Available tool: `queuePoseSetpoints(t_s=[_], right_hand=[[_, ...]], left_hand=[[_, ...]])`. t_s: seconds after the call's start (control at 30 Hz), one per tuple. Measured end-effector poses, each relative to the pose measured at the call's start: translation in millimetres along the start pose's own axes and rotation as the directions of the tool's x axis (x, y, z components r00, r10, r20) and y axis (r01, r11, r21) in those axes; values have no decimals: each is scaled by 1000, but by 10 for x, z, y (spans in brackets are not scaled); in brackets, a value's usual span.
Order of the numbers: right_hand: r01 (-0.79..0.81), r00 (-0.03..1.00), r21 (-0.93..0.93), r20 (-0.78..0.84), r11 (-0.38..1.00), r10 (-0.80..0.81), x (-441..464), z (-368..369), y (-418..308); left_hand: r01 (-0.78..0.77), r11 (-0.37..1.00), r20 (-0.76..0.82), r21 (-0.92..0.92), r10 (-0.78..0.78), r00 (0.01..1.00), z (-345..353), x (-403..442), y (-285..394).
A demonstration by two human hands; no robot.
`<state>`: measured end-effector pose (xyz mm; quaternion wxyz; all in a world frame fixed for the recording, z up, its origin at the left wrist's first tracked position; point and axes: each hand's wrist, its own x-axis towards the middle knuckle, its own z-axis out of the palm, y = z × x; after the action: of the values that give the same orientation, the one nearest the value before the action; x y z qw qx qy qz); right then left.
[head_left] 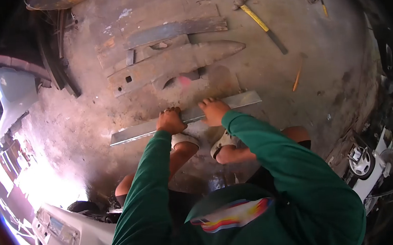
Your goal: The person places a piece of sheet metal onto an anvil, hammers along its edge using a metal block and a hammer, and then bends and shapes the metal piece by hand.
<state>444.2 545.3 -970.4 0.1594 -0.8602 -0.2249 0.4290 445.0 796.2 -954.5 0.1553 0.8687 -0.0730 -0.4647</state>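
A long grey metal strip (240,100) lies across the floor in front of my feet, its left end nearer to me than its right. My left hand (171,121) is wrapped over the strip left of its middle, fingers curled on the far edge. A short distance to the right, my right hand (213,111) grips the same strip, fingers bent over it. Beyond the strip rests a rusty, pointed metal panel (169,65) with square and round holes. My shoes stand just behind the strip.
A yellow-handled hammer (258,21) lies at the upper right, with an orange-handled tool (297,79) below it. A flat metal bar (176,30) is behind the panel. Car body parts (14,96) stand at the left, and a wheel (362,162) is at the right.
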Motion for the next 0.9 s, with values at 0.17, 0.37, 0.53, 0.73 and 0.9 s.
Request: queuePoseSetpoints(t_s=[0.17, 0.37, 0.53, 0.73, 0.9], right_hand=[[-9, 999, -59, 42, 998, 12, 281, 310, -141], [56, 998, -69, 45, 996, -53, 583, 424, -371], [154, 988, -34, 33, 988, -152, 911, 142, -677], [47, 984, 94, 167, 994, -62, 942, 139, -306], [-64, 995, -67, 78, 996, 69, 360, 305, 70]], left_hand=[[-32, 999, -6, -14, 32, 999, 340, 172, -261], [33, 999, -80, -11, -33, 996, 355, -34, -567], [84, 991, -138, -109, -99, 986, 191, -98, -1023], [139, 985, -27, -99, -142, 989, 108, 117, -672], [53, 996, 8, -70, -52, 999, 515, 297, -189]])
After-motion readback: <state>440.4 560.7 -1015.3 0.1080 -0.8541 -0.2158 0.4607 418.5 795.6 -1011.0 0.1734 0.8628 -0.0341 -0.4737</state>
